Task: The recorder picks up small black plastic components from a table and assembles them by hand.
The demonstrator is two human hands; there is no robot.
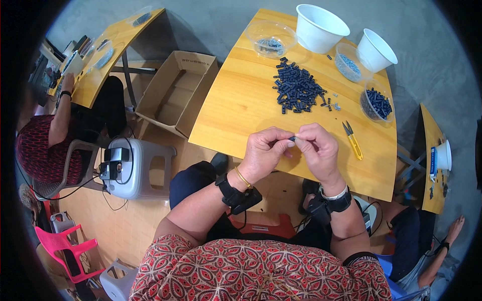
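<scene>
My left hand (262,153) and my right hand (318,149) meet above the near edge of the wooden table (231,118). Between their fingertips is a small dark plastic piece (292,139), pinched from both sides and mostly covered by the fingers. Beyond my hands lies a heap of short black plastic pieces (298,88), similar in colour. A few tiny metal bits and loose pieces (331,104) are scattered at its right. Yellow-handled thread snips (353,141) rest to the right of my right hand, blades pointing away from me.
Clear tubs (271,40) and white bowls (321,30) line the far side. A tub of black pieces (376,104) stands at the right edge. An open cardboard box (176,90) sits on the floor at left, near a grey stool (140,168). Other people work at both sides.
</scene>
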